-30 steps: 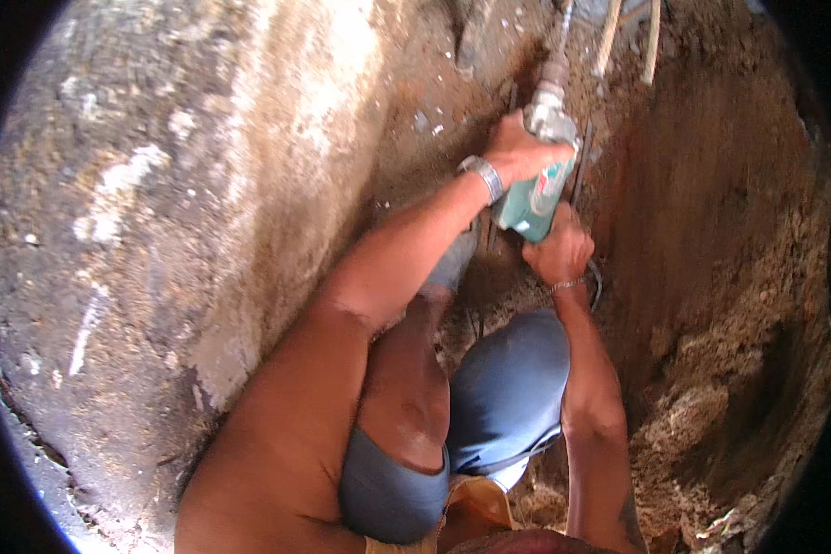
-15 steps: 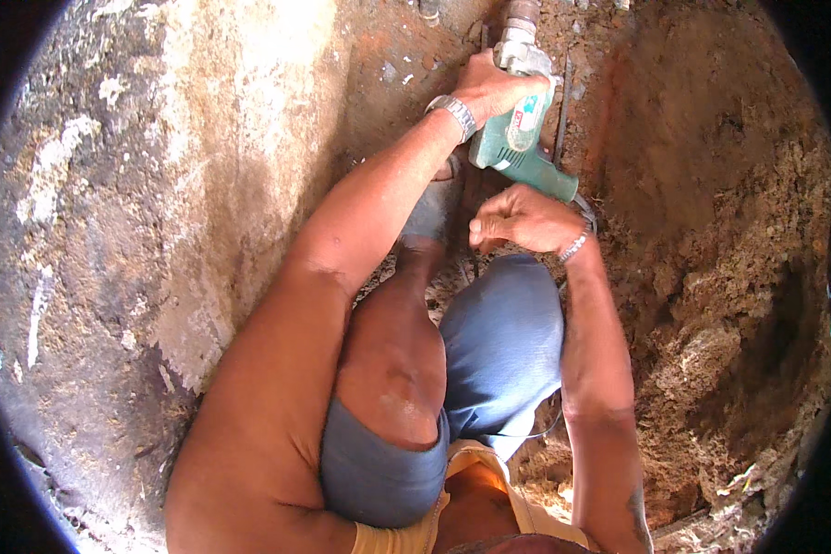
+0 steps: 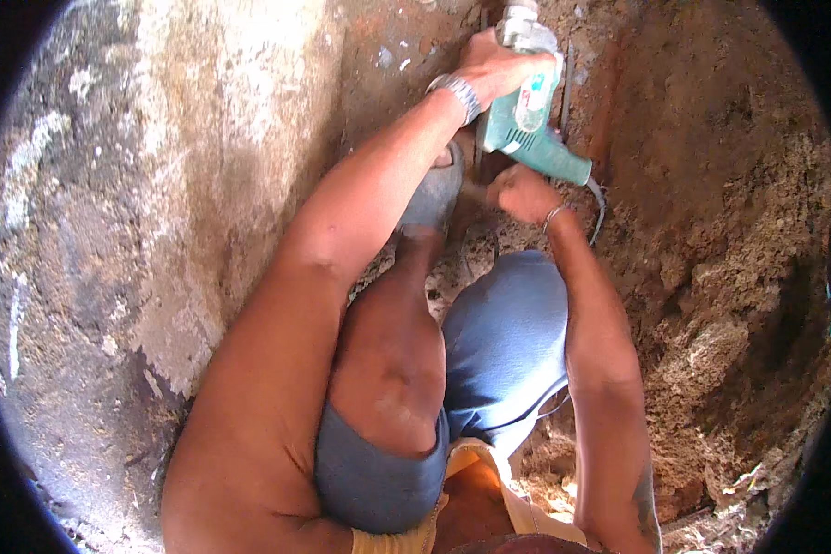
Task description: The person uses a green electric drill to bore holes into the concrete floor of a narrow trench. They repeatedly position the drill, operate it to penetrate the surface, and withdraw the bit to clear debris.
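Note:
A green power drill [image 3: 531, 115] with a metal front housing points away from me at the top of the view. My left hand [image 3: 494, 69] is wrapped round its front part, the thumb lying over the top. Just below the drill's handle is my right hand [image 3: 526, 196], its fingers curled closed. What they hold, if anything, is hidden, and the spot beside the fingertips is blurred. The front end of the drill runs out of the picture. A grey cord [image 3: 600, 212] hangs from the handle's end, beside my right wrist.
A stained, rough wall [image 3: 240, 138] rises on the left. On the right is a brown earthen bank [image 3: 711, 185]. My sandalled foot [image 3: 429, 189] stands just left of the drill, and my bent knees lie between my arms. A thin rod [image 3: 566, 83] lies right of the drill.
The drill has shifted slightly to the right, still in my left hand. My right hand has moved up and turned, with its fingers curled now under the handle.

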`<state>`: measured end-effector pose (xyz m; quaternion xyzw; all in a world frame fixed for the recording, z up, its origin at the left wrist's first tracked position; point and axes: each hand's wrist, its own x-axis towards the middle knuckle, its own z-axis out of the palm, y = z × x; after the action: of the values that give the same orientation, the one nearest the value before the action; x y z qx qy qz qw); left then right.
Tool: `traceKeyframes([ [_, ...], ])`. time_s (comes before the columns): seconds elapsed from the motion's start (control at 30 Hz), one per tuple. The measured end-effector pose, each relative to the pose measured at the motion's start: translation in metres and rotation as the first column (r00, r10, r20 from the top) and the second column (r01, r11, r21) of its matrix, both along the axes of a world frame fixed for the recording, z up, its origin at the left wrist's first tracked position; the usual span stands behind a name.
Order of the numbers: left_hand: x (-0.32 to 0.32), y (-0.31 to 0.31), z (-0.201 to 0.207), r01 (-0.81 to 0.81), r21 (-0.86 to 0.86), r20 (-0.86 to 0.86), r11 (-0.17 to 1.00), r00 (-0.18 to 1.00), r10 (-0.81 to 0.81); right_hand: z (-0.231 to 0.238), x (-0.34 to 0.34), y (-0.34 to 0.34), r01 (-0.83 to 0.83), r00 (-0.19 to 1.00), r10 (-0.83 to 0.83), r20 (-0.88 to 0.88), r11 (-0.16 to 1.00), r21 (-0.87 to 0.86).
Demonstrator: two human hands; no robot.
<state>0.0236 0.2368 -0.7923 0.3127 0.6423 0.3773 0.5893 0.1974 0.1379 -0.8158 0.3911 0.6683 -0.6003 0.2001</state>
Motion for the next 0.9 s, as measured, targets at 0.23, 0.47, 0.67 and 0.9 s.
traceKeyframes([
  [0.23, -0.007, -0.010, -0.009, -0.043, -0.024, 0.112, 0.999, 0.993, 0.046, 0.072, -0.013, 0.012, 0.141, 0.978, -0.156, -0.141, 0.984, -0.105],
  [0.47, -0.006, -0.007, -0.007, -0.025, -0.053, 0.038, 0.998, 0.999, 0.027, 0.065, 0.008, 0.016, 0.382, 0.898, -0.424, -0.121, 0.612, 0.692],
  [0.67, -0.012, -0.010, -0.002, -0.009, 0.001, 0.049, 1.000, 0.999, 0.009, 0.053, -0.004, 0.003, 0.282, 0.944, -0.306, -0.122, 0.557, 0.781],
  [0.9, -0.013, -0.011, -0.016, 0.003, -0.004, -0.010, 1.000, 1.000, -0.003, 0.050, -0.004, 0.001, 0.210, 0.962, -0.266, -0.063, 0.571, 0.794],
])
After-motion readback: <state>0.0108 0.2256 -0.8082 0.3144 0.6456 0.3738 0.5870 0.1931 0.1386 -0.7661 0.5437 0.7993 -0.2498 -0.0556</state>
